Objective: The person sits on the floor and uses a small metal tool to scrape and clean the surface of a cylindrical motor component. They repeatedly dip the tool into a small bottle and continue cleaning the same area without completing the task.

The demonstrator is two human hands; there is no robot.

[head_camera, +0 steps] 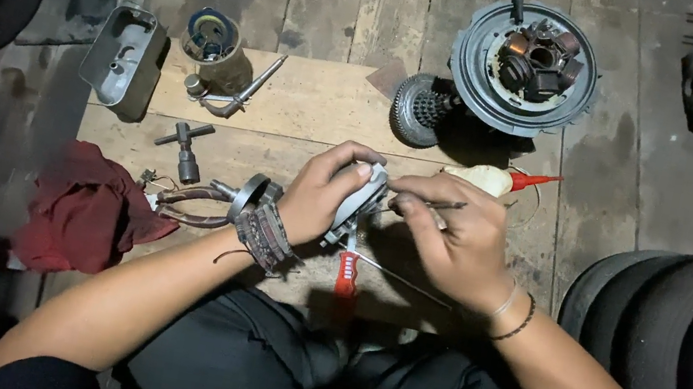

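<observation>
My left hand (319, 197) clamps a small grey metal part (361, 204) over my lap, above the red-handled screwdriver (349, 273). It seems light, stiff and probably greasy, so I grip its rim. My right hand (452, 242) pinches a thin pick (438, 205). Farther off sits the stator plate (526, 65).

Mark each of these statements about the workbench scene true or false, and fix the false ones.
1. The left hand holds a small grey metal part. True.
2. The right hand is empty. False: it holds a thin tool against the part.
3. A red-handled screwdriver lies under the hands. True.
4. The red cloth lies on the person's right. False: it lies on their left.
5. The round stator plate with copper coils sits in the person's lap. False: it rests at the far edge of the wooden board.
</observation>
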